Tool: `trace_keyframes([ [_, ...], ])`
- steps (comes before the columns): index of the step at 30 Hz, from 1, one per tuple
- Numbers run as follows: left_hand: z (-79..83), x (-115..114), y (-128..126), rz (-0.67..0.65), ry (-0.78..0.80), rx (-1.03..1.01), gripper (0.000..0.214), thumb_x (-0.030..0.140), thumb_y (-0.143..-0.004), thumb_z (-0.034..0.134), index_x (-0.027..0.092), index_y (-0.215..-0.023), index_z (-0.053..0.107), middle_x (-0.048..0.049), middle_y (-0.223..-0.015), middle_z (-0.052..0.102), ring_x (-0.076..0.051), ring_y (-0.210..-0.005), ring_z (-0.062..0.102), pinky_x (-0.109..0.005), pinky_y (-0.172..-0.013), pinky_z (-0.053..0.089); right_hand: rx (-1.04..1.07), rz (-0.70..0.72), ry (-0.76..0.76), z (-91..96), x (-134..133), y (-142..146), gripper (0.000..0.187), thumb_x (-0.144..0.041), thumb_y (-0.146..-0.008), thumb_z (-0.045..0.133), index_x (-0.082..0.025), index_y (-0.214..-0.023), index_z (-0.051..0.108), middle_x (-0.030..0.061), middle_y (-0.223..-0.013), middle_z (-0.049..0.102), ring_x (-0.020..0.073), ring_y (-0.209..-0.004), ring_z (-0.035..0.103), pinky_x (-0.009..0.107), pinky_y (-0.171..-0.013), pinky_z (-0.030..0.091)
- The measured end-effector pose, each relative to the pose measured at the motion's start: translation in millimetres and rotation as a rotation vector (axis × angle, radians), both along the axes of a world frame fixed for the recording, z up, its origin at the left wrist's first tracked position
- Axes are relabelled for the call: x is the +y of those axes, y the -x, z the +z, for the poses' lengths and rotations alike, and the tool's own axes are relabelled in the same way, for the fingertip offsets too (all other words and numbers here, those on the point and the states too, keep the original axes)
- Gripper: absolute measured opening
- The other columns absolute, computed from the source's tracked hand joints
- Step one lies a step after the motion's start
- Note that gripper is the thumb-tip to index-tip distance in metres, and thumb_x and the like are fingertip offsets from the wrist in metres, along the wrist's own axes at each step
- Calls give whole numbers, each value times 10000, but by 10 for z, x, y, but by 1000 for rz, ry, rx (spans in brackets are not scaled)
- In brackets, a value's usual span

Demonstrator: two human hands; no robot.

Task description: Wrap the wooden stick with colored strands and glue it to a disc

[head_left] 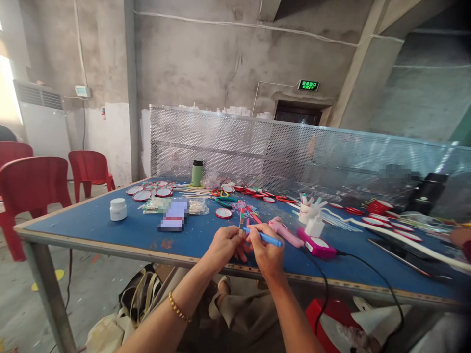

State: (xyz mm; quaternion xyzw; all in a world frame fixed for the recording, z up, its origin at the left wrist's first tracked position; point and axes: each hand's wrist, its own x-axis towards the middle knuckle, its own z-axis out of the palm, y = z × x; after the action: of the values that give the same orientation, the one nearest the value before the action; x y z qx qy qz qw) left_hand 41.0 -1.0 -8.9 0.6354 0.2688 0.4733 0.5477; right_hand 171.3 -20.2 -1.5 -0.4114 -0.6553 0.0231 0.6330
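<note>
Close to the table's front edge, my left hand (227, 243) pinches a narrow upright strip (242, 218) with a red and green top. My right hand (265, 250) is closed around a blue pen (270, 239), its front end against the strip by my left fingertips. The exact contact is too small to make out. Just beyond my hands lie a round red-rimmed disc (223, 213) and a heap of thin pink and purple pieces (247, 209). To the right of my right hand rests a pink glue gun (285, 231).
A white jar (118, 209) and a blurred phone (174, 215) stand left on the blue table (91, 235). Right are a magenta box (319, 244) with a black cord, a cup of sticks (306, 212) and a tablet (408, 257). A perforated metal screen (228, 147) closes the back.
</note>
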Motion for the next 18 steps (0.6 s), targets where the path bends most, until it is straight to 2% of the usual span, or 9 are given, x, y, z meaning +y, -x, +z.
trace_keyframes([
  [9,22,-15,3,-1,-16,11,413,555,-811,573,148,-752,535,-53,-649,688,-115,-442,629,-172,-421,377,-6,-7,-13,20,3,6,258,-370,-923,541,-198,-761,644,-8,-583,621,130,-492,564,239,-481,467],
  [18,29,-16,2,12,-15,13,392,533,-816,571,152,-732,532,-64,-664,698,-122,-442,630,-181,-419,379,-31,-16,-12,2,-2,-8,271,-363,-926,535,-204,-730,634,-14,-567,604,127,-482,543,237,-468,451],
])
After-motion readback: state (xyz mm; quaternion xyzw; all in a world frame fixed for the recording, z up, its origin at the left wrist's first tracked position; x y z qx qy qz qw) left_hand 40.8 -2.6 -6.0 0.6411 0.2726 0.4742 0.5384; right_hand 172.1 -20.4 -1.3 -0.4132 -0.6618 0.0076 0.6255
